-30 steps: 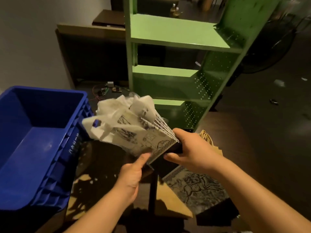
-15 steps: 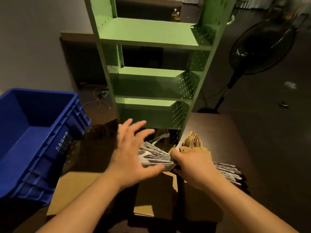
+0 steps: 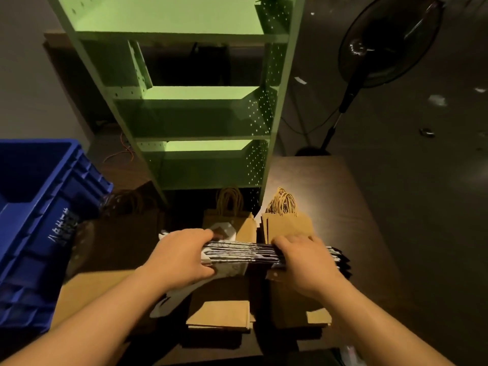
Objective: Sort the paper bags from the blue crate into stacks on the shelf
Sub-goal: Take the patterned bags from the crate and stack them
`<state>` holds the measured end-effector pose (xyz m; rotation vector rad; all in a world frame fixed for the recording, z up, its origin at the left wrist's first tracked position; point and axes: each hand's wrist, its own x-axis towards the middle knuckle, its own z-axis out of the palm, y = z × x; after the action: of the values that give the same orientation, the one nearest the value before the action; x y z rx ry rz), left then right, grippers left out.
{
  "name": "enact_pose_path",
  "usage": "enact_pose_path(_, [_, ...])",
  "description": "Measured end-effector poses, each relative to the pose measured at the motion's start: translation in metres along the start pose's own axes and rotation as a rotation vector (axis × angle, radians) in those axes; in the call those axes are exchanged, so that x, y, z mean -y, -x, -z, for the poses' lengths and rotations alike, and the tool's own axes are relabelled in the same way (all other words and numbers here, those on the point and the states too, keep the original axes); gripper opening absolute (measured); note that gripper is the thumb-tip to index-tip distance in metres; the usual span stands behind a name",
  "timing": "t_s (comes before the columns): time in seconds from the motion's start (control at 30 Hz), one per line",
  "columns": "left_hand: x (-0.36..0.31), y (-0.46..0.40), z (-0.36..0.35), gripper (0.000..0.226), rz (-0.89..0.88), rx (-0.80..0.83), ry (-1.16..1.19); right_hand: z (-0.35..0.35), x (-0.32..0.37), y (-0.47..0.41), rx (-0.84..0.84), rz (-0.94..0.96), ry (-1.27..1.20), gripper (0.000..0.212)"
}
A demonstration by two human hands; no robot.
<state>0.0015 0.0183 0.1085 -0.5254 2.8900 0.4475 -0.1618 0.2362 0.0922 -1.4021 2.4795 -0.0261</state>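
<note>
— Paper bags, the printed ones: where were they?

— Flat in a bundle held edge-on between my hands, low at 6 o'clock, above the brown bags stacked before the green shelf.

— What had changed from half a second earlier?

— My left hand had been spread wide over the bundle; now it gripped the left end, fingers curled over the top. My right hand still clamped the right end.

— And the bundle's look?

— Thin black-and-white printed edges, layered, white handles trailing left. Blue crate sat at 9 o'clock.
</note>
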Motion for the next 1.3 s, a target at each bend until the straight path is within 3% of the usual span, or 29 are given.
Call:
enact_pose_path(0.17, [0.011,-0.004,-0.008,0.058,-0.032,-0.034,0.041,-0.006,-0.064,0.034,0.031,-0.177,-0.155,0.067])
enact_pose_path(0.27, [0.009,-0.003,-0.017,0.098,-0.068,0.068,0.116,-0.016,-0.076,0.042,0.071,-0.199,-0.377,0.092])
enact_pose_path(0.33, [0.005,-0.001,-0.019,0.112,-0.070,0.140,-0.012,-0.023,-0.078,0.040,0.066,-0.174,-0.343,0.090])
enact_pose_path(0.43, [-0.010,-0.002,-0.014,0.092,0.009,0.130,-0.254,-0.018,-0.074,0.036,0.072,-0.162,-0.122,0.062])
enact_pose_path(0.53, [-0.039,-0.009,-0.017,0.080,0.038,0.136,-0.372,-0.012,-0.053,0.029,0.110,-0.151,0.032,0.053])
enact_pose_path(0.63, [-0.062,-0.015,-0.032,0.082,0.001,0.130,-0.336,-0.015,-0.018,0.019,0.070,-0.086,0.020,0.059])
enact_pose_path(0.7, [-0.068,-0.019,-0.037,0.071,-0.012,0.114,-0.287,-0.021,-0.005,0.012,0.039,-0.059,-0.012,0.060])
enact_pose_path(0.87, [-0.068,-0.028,-0.030,0.039,-0.018,0.024,-0.337,-0.018,-0.006,0.006,-0.063,-0.039,-0.010,0.029])
enact_pose_path(0.97, [-0.070,-0.028,-0.033,0.047,-0.004,0.025,-0.314,-0.017,-0.004,0.005,-0.071,-0.057,0.015,0.033])
enact_pose_path(1.13, [-0.081,-0.030,-0.050,0.082,-0.015,-0.010,-0.255,-0.029,0.009,-0.003,-0.090,-0.045,0.013,0.056])
enact_pose_path(1.3, [-0.077,-0.037,-0.051,0.063,-0.006,0.012,-0.297,-0.033,0.005,-0.003,-0.097,0.013,-0.014,0.045])
